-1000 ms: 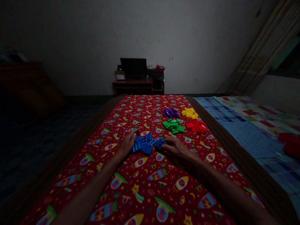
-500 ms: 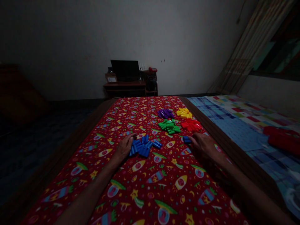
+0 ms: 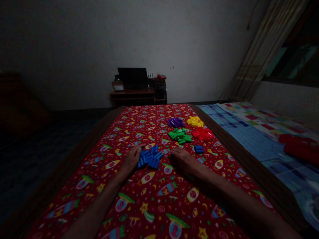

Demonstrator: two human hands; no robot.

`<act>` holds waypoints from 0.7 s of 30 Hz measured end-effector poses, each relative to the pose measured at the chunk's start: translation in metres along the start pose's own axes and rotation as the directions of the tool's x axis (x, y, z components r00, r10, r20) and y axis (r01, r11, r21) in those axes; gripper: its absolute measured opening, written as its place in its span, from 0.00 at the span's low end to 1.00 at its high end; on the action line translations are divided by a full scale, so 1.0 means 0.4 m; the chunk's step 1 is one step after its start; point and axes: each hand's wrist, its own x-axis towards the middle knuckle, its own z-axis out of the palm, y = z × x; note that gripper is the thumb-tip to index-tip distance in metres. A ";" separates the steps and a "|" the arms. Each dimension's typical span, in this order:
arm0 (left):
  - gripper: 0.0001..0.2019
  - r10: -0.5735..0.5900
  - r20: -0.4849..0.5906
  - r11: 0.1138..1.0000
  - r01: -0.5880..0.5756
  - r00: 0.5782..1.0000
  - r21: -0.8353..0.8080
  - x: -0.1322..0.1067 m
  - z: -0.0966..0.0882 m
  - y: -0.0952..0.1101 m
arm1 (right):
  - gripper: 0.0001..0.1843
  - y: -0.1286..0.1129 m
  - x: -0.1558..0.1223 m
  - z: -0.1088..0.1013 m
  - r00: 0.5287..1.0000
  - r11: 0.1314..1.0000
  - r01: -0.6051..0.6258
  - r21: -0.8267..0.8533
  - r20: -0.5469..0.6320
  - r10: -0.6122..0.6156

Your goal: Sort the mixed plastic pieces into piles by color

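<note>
A pile of blue plastic pieces [image 3: 149, 158] lies on the red rocket-print cloth [image 3: 159, 199]. My left hand [image 3: 131, 160] rests flat against the pile's left side, fingers stretched out and touching it. On the pile's right edge my right hand [image 3: 183, 161] lies palm down, its fingers curled over a few blue pieces that it hides. To the right, a small separate group of blue pieces [image 3: 198, 149] sits alone. Farther back lie a green pile [image 3: 179, 135], a red pile [image 3: 203, 133], a purple pile [image 3: 175, 122] and a yellow pile [image 3: 195, 121].
The cloth covers a long wooden-edged table [image 3: 224, 139]. A bed with a checked blue sheet [image 3: 251, 136] and a red object [image 3: 300, 147] is at the right. A dark desk with a monitor [image 3: 136, 84] stands at the far wall. The room is dim.
My right hand carried blue pieces from the pile to the right, set them down below the red pile, then came back to the pile's right edge. My left hand stayed put.
</note>
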 end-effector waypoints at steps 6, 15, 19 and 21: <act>0.26 -0.012 0.025 1.000 0.012 1.000 0.002 0.001 -0.001 0.011 | 0.15 0.089 -0.113 -0.096 0.983 0.958 -0.169 -0.234 -0.107 0.147; 0.24 0.001 0.009 1.000 -0.001 1.000 0.003 0.000 0.003 0.003 | 0.12 -0.030 -0.020 -0.045 0.999 1.000 0.009 -0.004 -0.052 -0.009; 0.23 0.006 0.003 1.000 -0.006 1.000 0.001 -0.005 -0.001 0.011 | 0.17 -0.100 0.029 0.046 0.994 0.995 0.099 -0.004 0.037 -0.098; 0.23 0.008 0.004 1.000 -0.008 1.000 0.009 -0.006 -0.002 0.012 | 0.15 -0.101 0.026 0.070 0.995 0.996 0.085 -0.041 0.048 -0.083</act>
